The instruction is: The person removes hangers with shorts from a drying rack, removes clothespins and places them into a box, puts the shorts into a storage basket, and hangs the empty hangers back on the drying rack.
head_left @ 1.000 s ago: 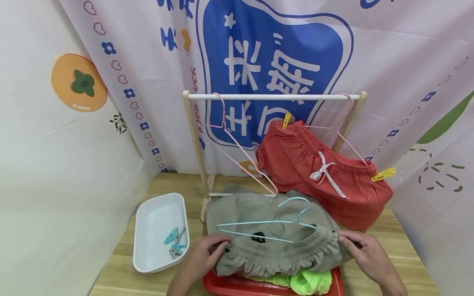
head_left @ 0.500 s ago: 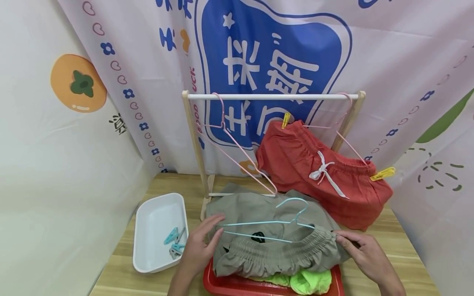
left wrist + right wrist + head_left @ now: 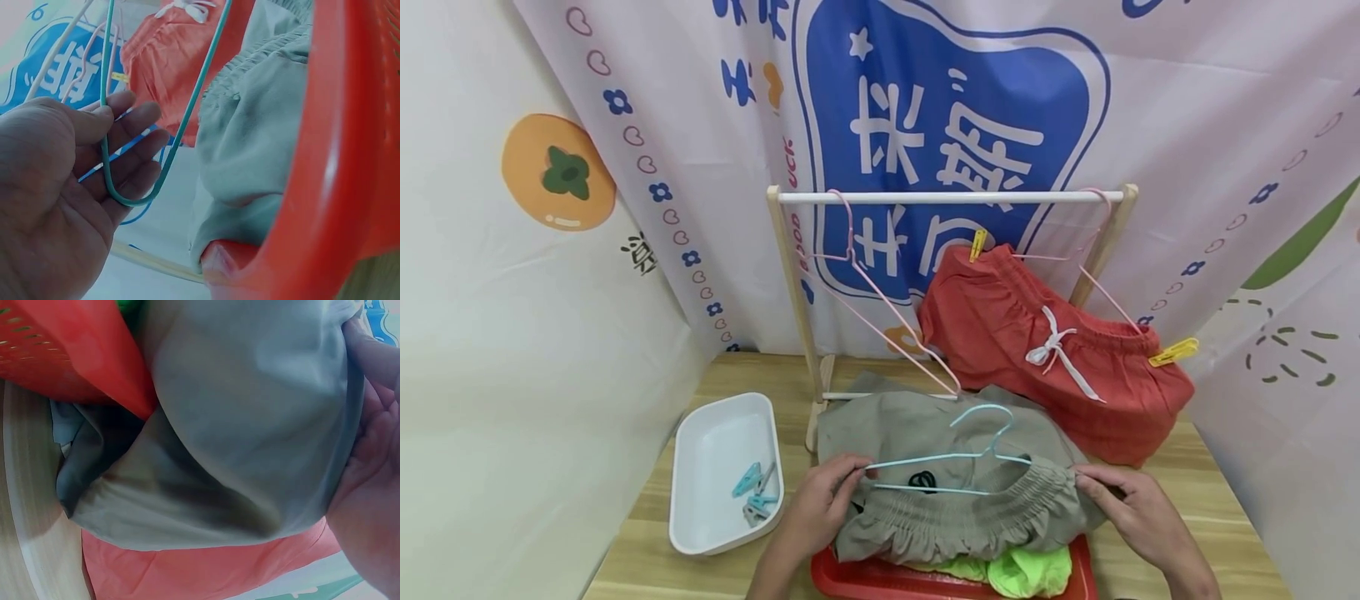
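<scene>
My left hand (image 3: 816, 504) pinches the left end of a light blue wire hanger (image 3: 925, 459); in the left wrist view, thumb and fingers meet on the hanger's wire (image 3: 104, 134). The hanger's right end disappears inside the gathered waistband of grey-green shorts (image 3: 947, 525). At the waistband's right end, my right hand (image 3: 1138, 512) pinches the cloth between thumb and fingers. The shorts lie partly over a red basket (image 3: 865, 583), their legs spread toward the rack. A dark cord coil (image 3: 922, 481) shows at the waist opening.
Behind stands a rack with a white bar (image 3: 925, 198). From it hang a bare pink hanger (image 3: 887, 302) and red shorts (image 3: 992, 325) held by yellow clips (image 3: 1174, 352). A white tray (image 3: 700, 467) with several clothespins (image 3: 747, 479) sits left. Bright green cloth (image 3: 1030, 571) lies in the basket.
My left hand has let go of the waistband's left side, lifted, and taken hold of the hanger's left end. The hanger has shifted slightly. My right hand keeps its grip on the waistband.
</scene>
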A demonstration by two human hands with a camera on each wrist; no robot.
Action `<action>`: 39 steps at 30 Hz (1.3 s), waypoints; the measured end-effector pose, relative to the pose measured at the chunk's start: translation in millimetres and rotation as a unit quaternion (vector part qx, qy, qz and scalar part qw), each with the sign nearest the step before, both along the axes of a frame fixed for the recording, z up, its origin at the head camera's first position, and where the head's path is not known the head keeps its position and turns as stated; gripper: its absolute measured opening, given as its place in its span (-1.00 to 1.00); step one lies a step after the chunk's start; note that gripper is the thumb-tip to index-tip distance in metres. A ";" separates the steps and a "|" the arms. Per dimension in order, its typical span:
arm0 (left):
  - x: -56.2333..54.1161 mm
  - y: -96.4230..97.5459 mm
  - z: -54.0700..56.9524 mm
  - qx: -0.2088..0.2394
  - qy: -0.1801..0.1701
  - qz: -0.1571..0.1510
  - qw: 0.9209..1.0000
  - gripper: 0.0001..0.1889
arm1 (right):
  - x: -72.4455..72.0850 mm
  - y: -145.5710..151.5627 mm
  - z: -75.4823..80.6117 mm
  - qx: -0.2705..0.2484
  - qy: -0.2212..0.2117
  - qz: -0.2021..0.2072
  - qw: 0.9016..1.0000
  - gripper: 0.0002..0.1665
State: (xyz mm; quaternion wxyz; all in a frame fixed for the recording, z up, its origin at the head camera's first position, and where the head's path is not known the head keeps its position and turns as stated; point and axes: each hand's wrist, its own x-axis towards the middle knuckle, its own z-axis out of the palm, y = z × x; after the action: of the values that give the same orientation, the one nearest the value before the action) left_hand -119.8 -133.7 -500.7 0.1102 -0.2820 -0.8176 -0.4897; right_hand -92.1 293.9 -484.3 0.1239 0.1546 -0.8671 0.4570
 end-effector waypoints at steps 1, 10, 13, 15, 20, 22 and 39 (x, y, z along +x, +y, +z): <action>-0.1 0.0 0.0 0.008 -0.006 -0.004 1.000 -0.80 | 0.1 0.4 0.4 0.002 -0.003 -0.002 1.000 -0.80; 1.0 -3.2 1.7 0.066 -0.044 0.012 0.997 -0.82 | 0.7 3.8 2.6 -0.002 -0.014 0.009 1.000 -0.76; 2.3 -8.1 1.7 0.069 -0.057 0.033 0.995 -0.82 | 1.5 5.9 2.2 0.000 -0.020 0.006 1.000 -0.75; 2.9 -11.7 1.3 0.071 -0.060 0.044 0.995 -0.82 | 2.0 7.5 1.6 0.001 -0.023 0.003 1.000 -0.76; 3.0 -20.5 -0.9 0.078 -0.041 0.054 0.995 -0.81 | 1.1 12.3 -2.7 0.000 -0.020 -0.002 1.000 -0.76; 2.7 -23.7 -0.8 0.080 -0.034 0.055 0.995 -0.81 | 0.7 14.8 -5.0 0.001 -0.019 -0.008 1.000 -0.76; 4.5 -57.1 1.1 0.084 0.024 0.126 0.988 -0.72 | 1.3 32.1 -20.0 0.021 -0.081 -0.043 0.996 -0.75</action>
State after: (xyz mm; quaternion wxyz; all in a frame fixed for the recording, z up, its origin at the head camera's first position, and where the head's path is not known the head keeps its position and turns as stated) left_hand -115.3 -190.8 -499.6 0.2139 -0.1782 -0.7995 -0.5322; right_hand -90.8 326.0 -504.3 0.0695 0.0822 -0.8897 0.4437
